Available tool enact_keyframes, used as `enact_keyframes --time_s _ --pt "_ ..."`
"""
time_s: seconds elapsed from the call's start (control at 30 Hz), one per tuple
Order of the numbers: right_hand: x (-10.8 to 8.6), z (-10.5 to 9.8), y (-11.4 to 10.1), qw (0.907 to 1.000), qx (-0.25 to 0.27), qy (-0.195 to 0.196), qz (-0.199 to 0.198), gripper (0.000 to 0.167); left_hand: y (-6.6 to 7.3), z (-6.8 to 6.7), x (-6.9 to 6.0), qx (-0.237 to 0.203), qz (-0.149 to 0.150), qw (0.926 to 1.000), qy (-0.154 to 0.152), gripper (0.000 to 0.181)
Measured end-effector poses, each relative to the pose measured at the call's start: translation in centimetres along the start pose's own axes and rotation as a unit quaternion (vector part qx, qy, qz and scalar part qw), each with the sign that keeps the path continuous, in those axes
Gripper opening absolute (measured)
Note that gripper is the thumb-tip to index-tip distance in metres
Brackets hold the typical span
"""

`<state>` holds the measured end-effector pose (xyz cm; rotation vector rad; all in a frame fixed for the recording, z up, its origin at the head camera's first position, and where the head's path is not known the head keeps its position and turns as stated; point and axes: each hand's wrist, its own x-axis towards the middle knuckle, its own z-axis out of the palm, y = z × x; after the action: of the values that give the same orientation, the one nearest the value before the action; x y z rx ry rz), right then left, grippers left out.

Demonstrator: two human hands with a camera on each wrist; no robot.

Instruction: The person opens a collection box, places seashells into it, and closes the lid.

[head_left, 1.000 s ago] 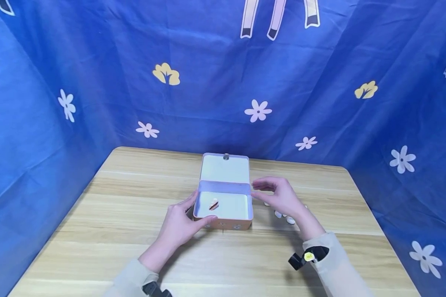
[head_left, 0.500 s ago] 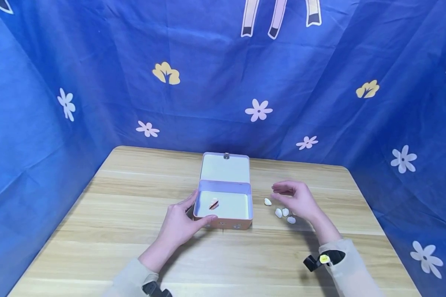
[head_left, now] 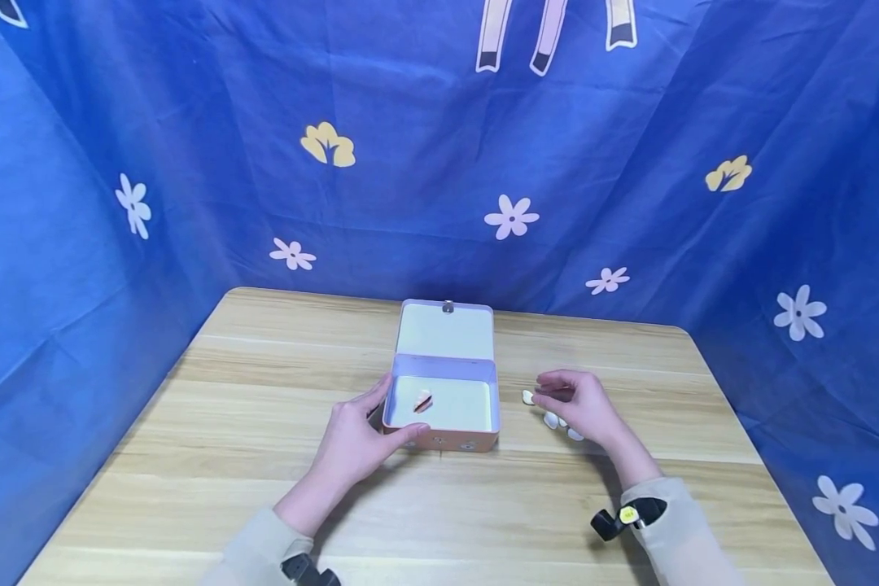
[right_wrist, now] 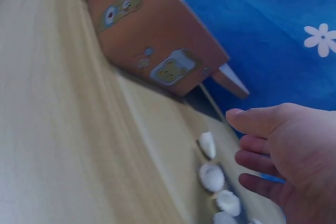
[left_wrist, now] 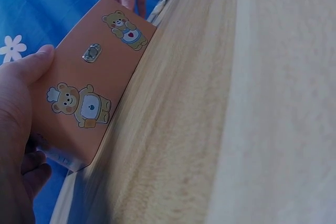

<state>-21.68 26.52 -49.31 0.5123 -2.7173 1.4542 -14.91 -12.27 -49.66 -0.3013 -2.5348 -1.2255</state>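
Head view: a blue curtain [head_left: 439, 122] printed with flowers fills the upper part and both sides of the frame. Below it, a wooden table [head_left: 425, 521] spreads across the lower half. An orange box [head_left: 447, 440] stands on it at the centre, its pale lid [head_left: 445, 330] swung open toward the curtain; in the left wrist view, bear stickers [left_wrist: 83, 104] decorate its front, around a metal latch [left_wrist: 91, 52].

The left hand [head_left: 353, 435], left of centre in the frame, grips the box's near left corner, thumb at the front edge and fingers on the left side. The right hand [head_left: 582, 405], right of centre, has its thumb and loosely bent fingers apart, with nothing between them. Several white shells [head_left: 552, 420] lie on the table below and beside this hand, partly hidden by it; one lone shell [head_left: 528, 397] sits just left of its thumb tip, whether touching I cannot tell. Inside the box, left of its middle, lies a small brown and white piece [head_left: 423, 400], near the left thumb.
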Motion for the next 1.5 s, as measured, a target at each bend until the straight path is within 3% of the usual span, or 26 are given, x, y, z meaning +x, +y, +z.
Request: enact_keyframes --time_s 0.63,1.03,1.23,1.5 --pt "-0.1 1.7 1.4 0.9941 -0.098 0.020 -0.040 0.033 -0.1 0.2 0.1 -0.004 0.019 0.9998 0.009 0.108" --pt "0.2 1.9 1.2 0.9912 -0.129 0.017 -0.022 0.027 -0.1 0.3 0.1 -0.005 0.018 0.9998 0.012 0.109" --pt "0.3 2.1 1.1 0.9922 -0.123 0.011 -0.019 0.024 -0.1 0.3 0.1 -0.005 0.015 0.9998 0.013 0.109" --pt "0.2 2.1 0.7 0.9974 -0.070 0.015 -0.009 0.023 -0.2 0.3 0.0 -0.006 0.011 0.9999 0.010 0.109"
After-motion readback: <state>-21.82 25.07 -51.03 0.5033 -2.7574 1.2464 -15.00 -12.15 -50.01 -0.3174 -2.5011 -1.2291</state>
